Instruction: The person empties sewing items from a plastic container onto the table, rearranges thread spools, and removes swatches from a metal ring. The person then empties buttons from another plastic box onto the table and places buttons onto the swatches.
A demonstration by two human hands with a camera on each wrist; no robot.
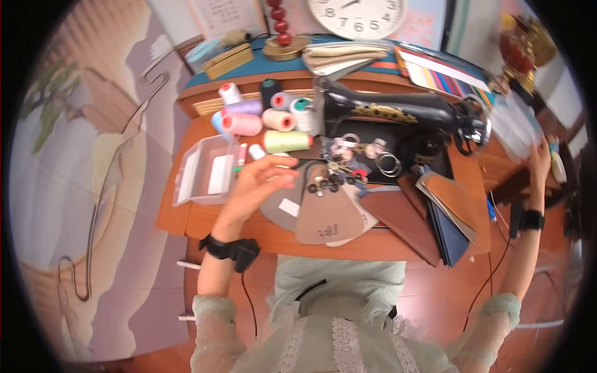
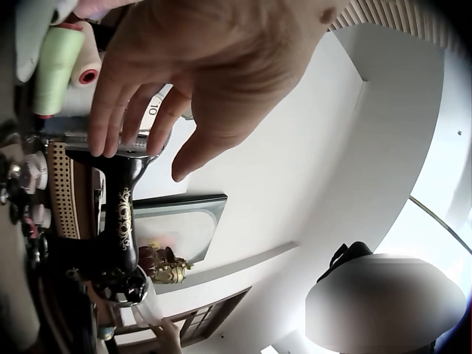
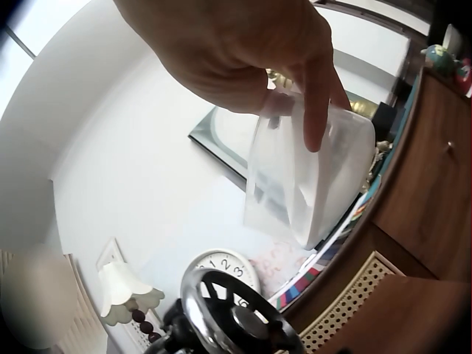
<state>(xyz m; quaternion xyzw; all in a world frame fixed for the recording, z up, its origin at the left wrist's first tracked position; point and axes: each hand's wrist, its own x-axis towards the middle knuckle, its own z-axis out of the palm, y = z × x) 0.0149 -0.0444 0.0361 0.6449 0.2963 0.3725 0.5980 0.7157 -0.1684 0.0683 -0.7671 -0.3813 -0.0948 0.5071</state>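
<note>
My left hand (image 1: 256, 186) hovers over the table's left part, fingers relaxed and holding nothing, beside the yellow-green thread spool (image 1: 287, 141) and right of a clear plastic box (image 1: 205, 168). The left wrist view shows that hand (image 2: 214, 66) with fingers extended, the black sewing machine (image 2: 122, 199) beyond them. Out at the far right, my right hand (image 1: 540, 163) pinches a translucent plastic item (image 1: 515, 127), past the machine's handwheel. In the right wrist view the fingers of the hand (image 3: 258, 51) grip the top of this translucent item (image 3: 310, 177), which hangs below them.
Buttons (image 1: 329, 180) lie on a brown fabric piece (image 1: 329, 217) at the table's front. Leather and fabric swatches (image 1: 404, 217) lie to its right, partly over the edge. Several spools stand or lie behind the left hand. A clock (image 1: 357, 15) and colour cards (image 1: 435, 74) are at the back.
</note>
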